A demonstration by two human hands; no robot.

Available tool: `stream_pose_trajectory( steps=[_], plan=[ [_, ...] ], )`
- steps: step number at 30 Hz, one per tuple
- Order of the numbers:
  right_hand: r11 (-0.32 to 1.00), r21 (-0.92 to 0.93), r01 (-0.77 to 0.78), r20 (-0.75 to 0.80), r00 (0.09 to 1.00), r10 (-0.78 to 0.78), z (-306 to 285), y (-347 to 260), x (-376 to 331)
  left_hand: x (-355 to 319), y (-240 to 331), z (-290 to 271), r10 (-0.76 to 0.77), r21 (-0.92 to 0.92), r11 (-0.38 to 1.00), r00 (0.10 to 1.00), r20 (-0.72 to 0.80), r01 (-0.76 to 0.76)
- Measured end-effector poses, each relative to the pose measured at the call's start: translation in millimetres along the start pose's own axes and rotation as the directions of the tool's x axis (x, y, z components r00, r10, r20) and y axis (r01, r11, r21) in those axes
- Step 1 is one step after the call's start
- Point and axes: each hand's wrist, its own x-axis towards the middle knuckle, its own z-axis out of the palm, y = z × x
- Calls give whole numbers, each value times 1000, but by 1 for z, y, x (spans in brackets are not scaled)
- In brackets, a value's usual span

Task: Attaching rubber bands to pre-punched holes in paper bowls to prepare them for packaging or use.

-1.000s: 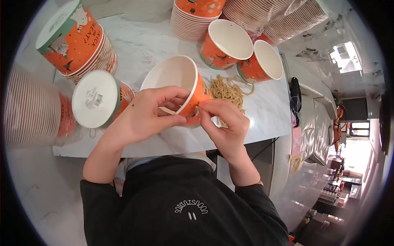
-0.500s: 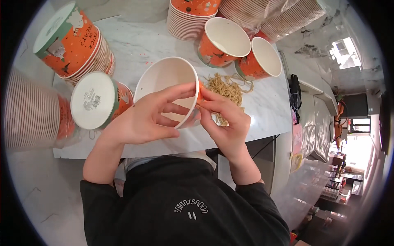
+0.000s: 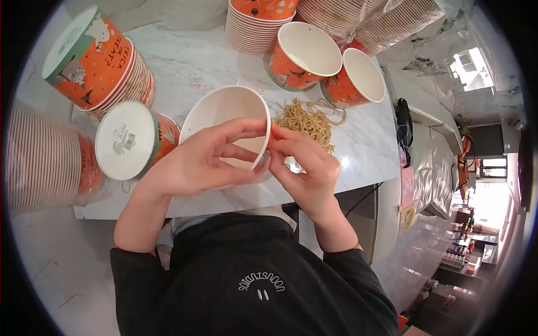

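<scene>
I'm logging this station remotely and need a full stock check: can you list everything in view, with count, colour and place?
held paper cup: one, orange outside, white inside, empty, tilted above the table's near edge.
open cups: two, orange with white insides, far right of the table.
noodle pile: one, tan, loose on the table beside the held cup.
upturned cup stacks: two, orange with white bases, left of the table.
far cup stack: one, white rims with an orange cup on top, far edge.
sleeved cup stacks: ribbed, count unclear, far right and far left.
marble table: one, white.
left hand: grips the held cup's rim.
right hand: fingers at the same rim.
</scene>
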Motion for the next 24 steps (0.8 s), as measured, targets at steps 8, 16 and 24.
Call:
stream_pose_trajectory(
  steps=[8,16,24],
  plan=[
    [998,26,-50,58,997,48,-3,-9,1,8,-18,1,-26,-15,1000,990,-141,24],
    [997,-72,12,148,989,-1,-10,-15,2,7,-25,5,4,120,992,972,-236,25],
    [952,-280,123,309,951,-32,-20,-26,3,5,-26,22,60,177,984,950,-308,-5]
  ],
)
